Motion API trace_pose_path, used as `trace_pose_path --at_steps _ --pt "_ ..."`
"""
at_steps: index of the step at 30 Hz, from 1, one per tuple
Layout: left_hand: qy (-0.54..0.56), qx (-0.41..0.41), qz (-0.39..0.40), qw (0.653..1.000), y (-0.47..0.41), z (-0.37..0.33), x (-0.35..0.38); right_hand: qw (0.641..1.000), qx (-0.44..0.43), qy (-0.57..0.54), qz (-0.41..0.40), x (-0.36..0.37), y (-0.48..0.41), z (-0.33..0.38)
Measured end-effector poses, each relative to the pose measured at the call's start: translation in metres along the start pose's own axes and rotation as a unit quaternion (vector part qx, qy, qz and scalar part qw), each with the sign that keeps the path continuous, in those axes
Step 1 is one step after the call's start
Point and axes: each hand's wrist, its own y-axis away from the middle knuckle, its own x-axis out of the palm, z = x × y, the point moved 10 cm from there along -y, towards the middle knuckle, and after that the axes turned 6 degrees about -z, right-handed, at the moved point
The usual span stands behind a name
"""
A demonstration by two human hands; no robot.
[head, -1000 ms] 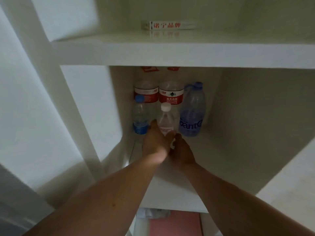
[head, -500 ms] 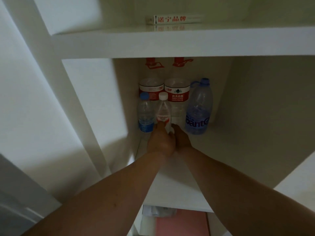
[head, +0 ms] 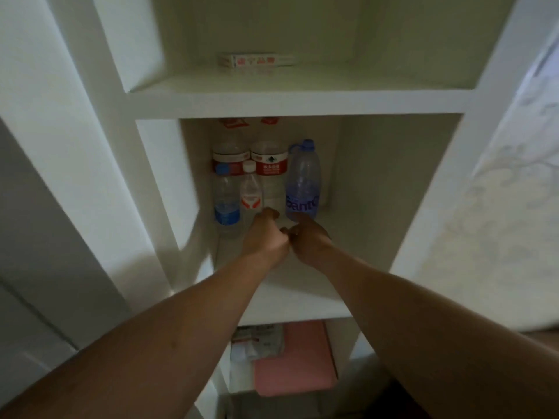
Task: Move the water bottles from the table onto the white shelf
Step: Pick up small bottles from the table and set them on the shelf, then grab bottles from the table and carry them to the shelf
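Note:
Inside the middle bay of the white shelf point(head: 302, 300) several water bottles stand at the back. A small white-capped bottle point(head: 251, 192) stands upright beside a small blue-labelled bottle point(head: 226, 201). Behind them are two large red-labelled bottles point(head: 270, 167), and to the right a tall blue-tinted bottle point(head: 304, 182). My left hand point(head: 266, 234) is just in front of the white-capped bottle's base, fingers loosely curled, holding nothing. My right hand point(head: 308, 237) is next to it, below the blue-tinted bottle, also loosely curled and empty.
A flat white box with red print point(head: 257, 60) lies on the shelf board above. In the bay below are a pink flat item point(head: 290, 358) and some white packets point(head: 257, 340). White uprights close in the bay on both sides.
The white-capped bottle now stands on the shelf by itself. Both hands have let go of it and drawn back a little towards me. The camera has tilted down.

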Motion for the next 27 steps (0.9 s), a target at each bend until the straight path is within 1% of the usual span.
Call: trace_pose_path --at_steps 1,5,8,9,14,17,23,27 --pt "-0.001 0.010 0.003 1.000 0.008 -0.007 -0.003 1.000 -0.002 -0.001 -0.002 -0.011 0.010 0.003" --pt "0.032 0.084 0.002 0.996 0.052 -0.041 -0.010 0.998 0.002 0.022 -0.059 -0.059 0.053 -0.005" --pt "0.071 0.118 0.039 0.990 0.096 -0.060 0.004 0.995 0.010 0.053 -0.086 -0.087 0.094 -0.019" --pt "0.076 0.129 0.058 0.987 0.110 -0.068 0.013 0.994 0.026 0.060 -0.086 -0.095 0.107 -0.034" --pt "0.082 0.191 0.189 0.960 0.172 -0.127 0.084 0.981 0.122 0.095 -0.113 -0.159 0.168 -0.119" --pt "0.091 0.205 0.254 0.941 0.200 -0.162 0.128 0.972 0.162 0.100 -0.136 -0.200 0.199 -0.160" --pt "0.087 0.253 0.335 0.903 0.256 -0.223 0.218 0.948 0.228 0.109 -0.192 -0.272 0.257 -0.244" --pt "0.087 0.250 0.360 0.895 0.284 -0.250 0.285 0.935 0.259 0.103 -0.221 -0.315 0.290 -0.315"
